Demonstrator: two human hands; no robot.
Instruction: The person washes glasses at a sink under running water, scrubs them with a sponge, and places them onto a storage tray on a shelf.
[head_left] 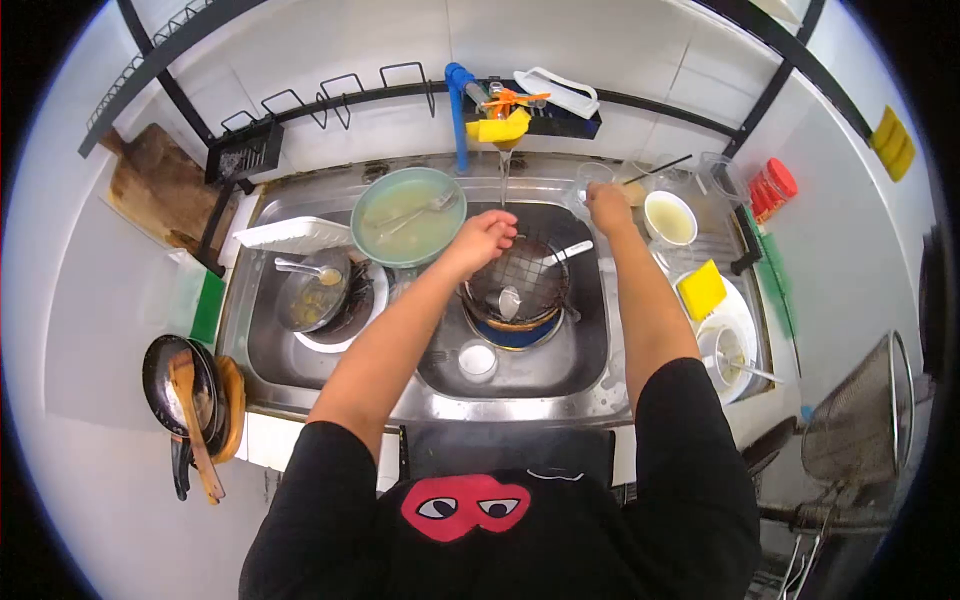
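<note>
My left hand (pixel 487 240) is over the right basin, beside the running water (pixel 505 178); its fingers are loosely curled, with nothing seen in them. Below it in the basin sit a wire grid (pixel 520 270) on a round pan, a spoon (pixel 510 300), a white-handled utensil (pixel 568 253) and a small white cup (pixel 478 360). My right hand (pixel 608 208) is closed at a clear glass (pixel 592 184) on the sink's back right ledge; the fingertips are partly hidden. A white bowl of cloudy liquid (pixel 670 218) stands to its right.
On the divider's back rests a green bowl (pixel 408 215) with cloudy water and forks. The left basin (pixel 265 340) holds more dishes. At right are a yellow sponge (pixel 702 290), a white mug (pixel 722 350) and a red-lidded jar (pixel 773 190). Pans (pixel 160 385) hang at left.
</note>
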